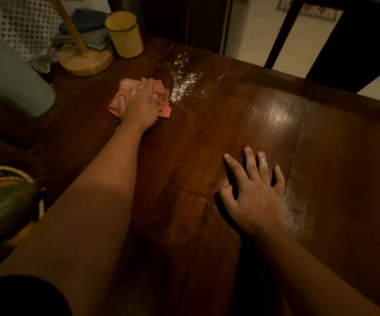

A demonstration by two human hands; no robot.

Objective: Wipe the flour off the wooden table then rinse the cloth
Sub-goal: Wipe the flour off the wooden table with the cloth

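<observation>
Cloth (127, 88), one, under left hand (141, 101)

The room is dimly lit in a warm tone. A pale floor (248, 30) is seen at the far side, crossed by dark wooden furniture legs (282, 30). A yellow enamel canister (124, 34), a round-based wooden stand (85, 59) and a white perforated basket (18, 26) are grouped at far left.
</observation>
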